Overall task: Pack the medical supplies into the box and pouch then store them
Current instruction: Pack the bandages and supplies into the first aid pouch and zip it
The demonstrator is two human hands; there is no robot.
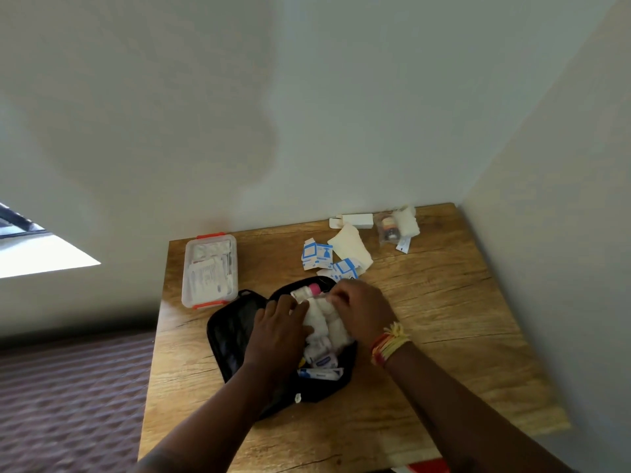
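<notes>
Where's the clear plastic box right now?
In the head view the box sits lid closed near the table's far left corner by the wall, just beyond and left of the open black pouch.

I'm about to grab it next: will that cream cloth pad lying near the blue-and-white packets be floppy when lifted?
Probably. The cream cloth pad already lies creased and uneven on the table, so it should droop from a pinch. It looks thin, likely light, and its soft fabric seems unlikely to slip or roll.
</notes>
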